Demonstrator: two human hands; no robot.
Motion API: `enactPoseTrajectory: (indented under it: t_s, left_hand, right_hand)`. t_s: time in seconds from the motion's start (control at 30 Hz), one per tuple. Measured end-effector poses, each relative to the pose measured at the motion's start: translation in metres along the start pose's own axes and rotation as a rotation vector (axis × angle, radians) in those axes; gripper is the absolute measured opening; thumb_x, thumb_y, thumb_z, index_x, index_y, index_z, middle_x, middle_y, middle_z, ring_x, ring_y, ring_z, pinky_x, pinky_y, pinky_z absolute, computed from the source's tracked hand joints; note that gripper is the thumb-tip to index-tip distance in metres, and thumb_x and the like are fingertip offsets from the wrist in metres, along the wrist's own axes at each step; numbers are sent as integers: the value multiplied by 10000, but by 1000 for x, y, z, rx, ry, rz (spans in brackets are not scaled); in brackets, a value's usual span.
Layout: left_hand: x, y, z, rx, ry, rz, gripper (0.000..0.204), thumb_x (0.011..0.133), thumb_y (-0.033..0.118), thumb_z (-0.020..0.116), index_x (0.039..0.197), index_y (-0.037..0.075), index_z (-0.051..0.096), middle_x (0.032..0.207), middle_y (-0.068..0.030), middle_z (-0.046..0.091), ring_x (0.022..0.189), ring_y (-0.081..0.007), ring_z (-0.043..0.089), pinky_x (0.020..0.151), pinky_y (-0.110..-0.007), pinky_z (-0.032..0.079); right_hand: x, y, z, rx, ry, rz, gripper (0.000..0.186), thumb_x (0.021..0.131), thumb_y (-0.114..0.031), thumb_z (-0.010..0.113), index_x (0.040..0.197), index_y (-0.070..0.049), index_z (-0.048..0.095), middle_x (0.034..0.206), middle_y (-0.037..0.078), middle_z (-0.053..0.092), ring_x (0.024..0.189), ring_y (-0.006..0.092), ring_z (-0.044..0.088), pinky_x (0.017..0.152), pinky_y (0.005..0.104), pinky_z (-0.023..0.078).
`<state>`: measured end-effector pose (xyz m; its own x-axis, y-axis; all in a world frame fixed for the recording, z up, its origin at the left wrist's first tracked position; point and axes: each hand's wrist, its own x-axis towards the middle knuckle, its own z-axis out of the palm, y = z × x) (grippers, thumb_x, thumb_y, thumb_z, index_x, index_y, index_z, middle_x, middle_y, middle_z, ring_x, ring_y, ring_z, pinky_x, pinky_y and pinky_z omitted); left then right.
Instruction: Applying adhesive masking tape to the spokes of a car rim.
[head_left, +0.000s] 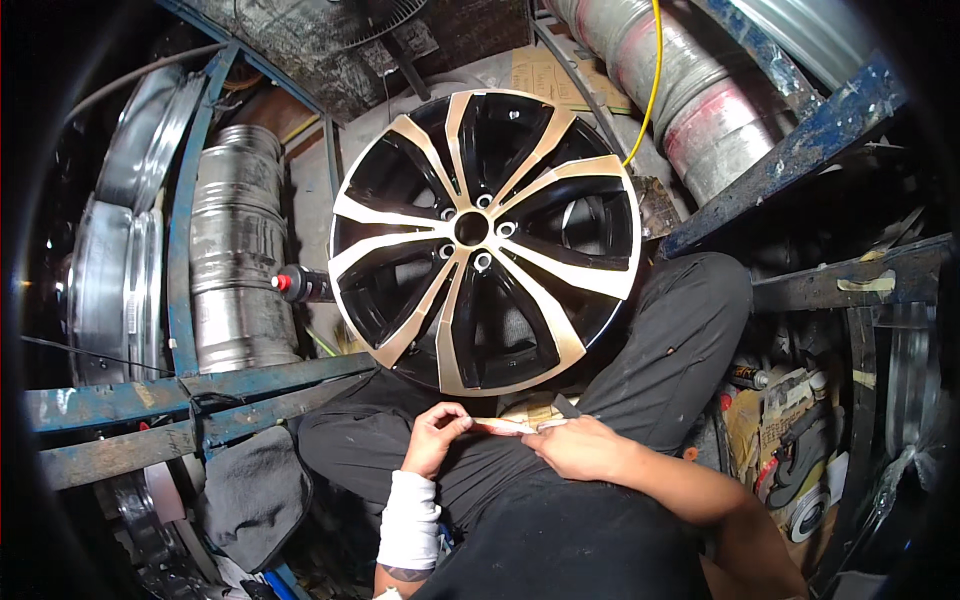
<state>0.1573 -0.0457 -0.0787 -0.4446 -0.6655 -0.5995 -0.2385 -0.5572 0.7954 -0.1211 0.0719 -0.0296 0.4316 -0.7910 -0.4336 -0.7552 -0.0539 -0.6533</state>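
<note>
In front of my lap, both hands hold a thin reddish-white strip [498, 427]; its exact kind I cannot make out. My left hand [436, 440], with a white wrap above the wrist, pinches its left end between thumb and fingers. At the other end my right hand [574, 448] is closed on it, the fingers partly hidden. A small dark grey piece [566, 406] sticks up beside the right hand. Just beyond my hands, a large alloy wheel [540, 300] with black and bright machined spokes lies tilted face up, apart from both hands.
Blue metal frames [280, 390] flank my legs. Stacked silver wheel rims [240, 250] stand left, and more rims [690, 100] lie far right. A dark bottle with a red cap [300, 283] is beside the wheel. A grey cloth [258, 495] hangs at lower left; a yellow cable [655, 90] runs down behind.
</note>
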Motion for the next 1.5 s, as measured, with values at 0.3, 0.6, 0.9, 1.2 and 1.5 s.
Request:
enactPoseTrajectory:
  t_s: [0.3,0.6,0.9,1.2,1.5]
  left_hand:
    - [10,3,17,489,-91,-72,148,972,126,814,995,-1,742,965,-11,758,935,-92,666,877,-279,532]
    - [22,-9,11,568,-16,-71,169,979,133,809,1008,-14,732,932,3,724,904,-71,633,837,-262,519]
    - [21,-11,2,322,-183,-82,100,992,75,788,1025,2,728,989,-13,753,944,-84,682,875,-265,547]
    - [5,10,-5,73,-49,-22,151,927,40,854,975,59,712,889,63,675,844,-28,606,783,-228,512]
    - [13,8,-8,-190,305,235,160,936,27,853,991,44,704,848,83,582,776,0,487,700,-177,414]
  right_hand:
    - [-28,50,17,500,229,-103,307,1020,-299,683,1263,-141,786,939,136,778,741,274,737,703,421,578]
    - [-9,48,14,508,220,4,299,985,-330,717,1227,-165,777,871,127,769,751,301,754,714,436,596]
    - [-4,50,18,406,159,11,295,985,-320,701,1228,-167,768,902,137,775,798,340,760,741,468,605]
    - [-6,33,10,432,267,-78,254,1039,-287,690,1240,-160,778,984,151,803,869,365,772,790,470,622]
    - [15,-13,-20,345,319,-76,308,985,-153,757,1291,-126,747,1051,159,792,883,379,772,750,447,639]
